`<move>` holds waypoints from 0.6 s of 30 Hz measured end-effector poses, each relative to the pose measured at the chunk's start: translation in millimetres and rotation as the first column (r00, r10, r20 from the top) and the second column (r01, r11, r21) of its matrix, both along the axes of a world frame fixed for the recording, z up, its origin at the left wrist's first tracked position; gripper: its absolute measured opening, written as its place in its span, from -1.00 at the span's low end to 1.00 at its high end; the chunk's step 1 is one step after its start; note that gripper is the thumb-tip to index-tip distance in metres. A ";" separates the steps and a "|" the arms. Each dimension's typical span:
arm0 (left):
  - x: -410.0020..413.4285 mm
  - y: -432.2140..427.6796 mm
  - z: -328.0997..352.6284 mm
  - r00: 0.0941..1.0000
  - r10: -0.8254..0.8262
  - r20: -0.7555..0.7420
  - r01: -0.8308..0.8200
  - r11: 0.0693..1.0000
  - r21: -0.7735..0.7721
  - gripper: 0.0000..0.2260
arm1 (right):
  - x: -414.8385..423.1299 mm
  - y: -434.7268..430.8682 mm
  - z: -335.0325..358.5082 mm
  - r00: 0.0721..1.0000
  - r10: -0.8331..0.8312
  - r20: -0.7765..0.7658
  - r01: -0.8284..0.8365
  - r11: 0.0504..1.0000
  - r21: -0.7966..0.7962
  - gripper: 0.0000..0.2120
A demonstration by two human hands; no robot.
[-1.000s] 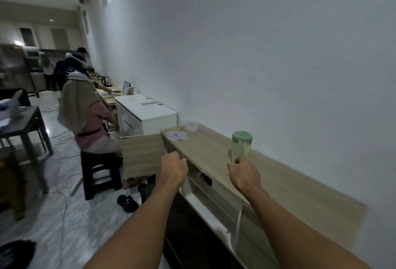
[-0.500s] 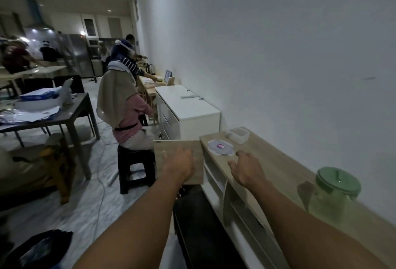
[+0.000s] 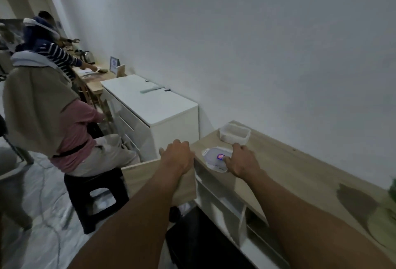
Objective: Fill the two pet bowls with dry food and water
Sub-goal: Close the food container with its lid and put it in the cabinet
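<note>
1. the left hand (image 3: 177, 157) holds the top edge of a wooden cupboard door (image 3: 147, 175), fingers curled over the edge. the door is swung out toward the near left.
2. the right hand (image 3: 241, 162) lies knuckles up on the tabletop (image 3: 300, 172), over the right part of a clear plastic lid (image 3: 211, 159). its thumb touches the lid beside a small purple sticker. i cannot tell whether it grips the lid or only rests on it.
3. the lid lies flat near the left end of the tabletop, close to the front edge.
4. a clear plastic container (image 3: 234, 134) sits just beyond the lid, toward the wall, with no lid on it. what is inside cannot be made out.
5. at the far right edge of the view a green, blurred jug (image 3: 393, 196) stands on the tabletop, well apart from the hands. only a sliver shows.
6. no pet bowl is in view.
7. behind the door, white shelves (image 3: 216, 202) show under the tabletop.
8. left of the tabletop stands a white cabinet (image 3: 150, 101) against the wall.
9. a seated person (image 3: 42, 108) on a black stool (image 3: 96, 196) faces that cabinet, back to the camera.
10. farther along, a person in a striped top (image 3: 57, 54) reaches over a wooden counter near a kettle (image 3: 90, 57).
</note>
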State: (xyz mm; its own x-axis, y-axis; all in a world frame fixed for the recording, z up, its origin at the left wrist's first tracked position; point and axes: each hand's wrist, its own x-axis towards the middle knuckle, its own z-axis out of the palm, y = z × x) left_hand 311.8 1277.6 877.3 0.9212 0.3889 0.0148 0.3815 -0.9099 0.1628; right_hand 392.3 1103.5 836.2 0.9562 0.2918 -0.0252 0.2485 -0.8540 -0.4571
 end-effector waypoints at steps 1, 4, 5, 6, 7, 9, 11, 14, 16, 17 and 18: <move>14.9 10.4 -0.5 1.000 -0.014 0.002 0.014 1.000 -0.022 -0.64 | 8.4 10.3 -0.4 1.000 -0.021 -0.012 0.021 1.000 -0.004 -0.54; 51.5 31.7 -15.5 0.994 -0.110 -0.004 0.110 0.992 -0.068 -0.64 | 29.6 32.3 -6.2 0.995 -0.080 -0.061 0.077 0.996 -0.046 -0.51; 61.8 35.6 -20.0 0.991 -0.136 -0.019 0.134 0.988 -0.080 -0.64 | 35.4 36.9 -7.7 0.992 -0.099 -0.079 0.094 0.994 -0.063 -0.50; 74.3 40.2 -23.6 0.987 -0.155 -0.040 0.150 0.984 -0.095 -0.65 | 44.4 41.5 -10.6 0.988 -0.119 -0.095 0.112 0.991 -0.076 -0.50; 89.9 44.8 -27.5 0.983 -0.171 -0.063 0.163 0.980 -0.112 -0.65 | 56.2 46.0 -13.5 0.984 -0.142 -0.109 0.133 0.987 -0.091 -0.49; 115.6 51.7 -34.5 0.976 -0.201 -0.087 0.188 0.973 -0.136 -0.65 | 77.3 52.1 -21.0 0.974 -0.178 -0.144 0.162 0.980 -0.113 -0.49; 138.3 57.5 -42.8 0.969 -0.230 -0.089 0.216 0.965 -0.146 -0.64 | 96.3 56.9 -31.5 0.960 -0.207 -0.186 0.187 0.975 -0.122 -0.47; 173.4 64.7 -57.2 0.959 -0.243 -0.142 0.218 0.961 -0.172 -0.64 | 124.7 65.3 -43.9 0.933 -0.252 -0.258 0.221 0.964 -0.145 -0.44; 196.1 66.7 -70.3 0.954 -0.254 -0.158 0.227 0.959 -0.171 -0.63 | 139.0 71.8 -52.5 0.919 -0.275 -0.281 0.238 0.958 -0.160 -0.41; 208.3 66.7 -77.3 0.951 -0.259 -0.171 0.229 0.957 -0.179 -0.62 | 146.9 74.4 -56.6 0.912 -0.291 -0.289 0.249 0.953 -0.173 -0.40; 216.3 66.1 -84.9 0.945 -0.268 -0.188 0.232 0.954 -0.192 -0.63 | 152.6 76.1 -61.2 0.905 -0.306 -0.296 0.260 0.948 -0.186 -0.39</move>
State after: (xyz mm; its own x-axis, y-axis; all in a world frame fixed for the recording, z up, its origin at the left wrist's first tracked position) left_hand 528.2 1343.7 792.4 0.9641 0.1262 -0.2335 0.1871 -0.9472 0.2603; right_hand 544.9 1179.6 775.0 0.9326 -0.0187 -0.3605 -0.1513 -0.9270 -0.3433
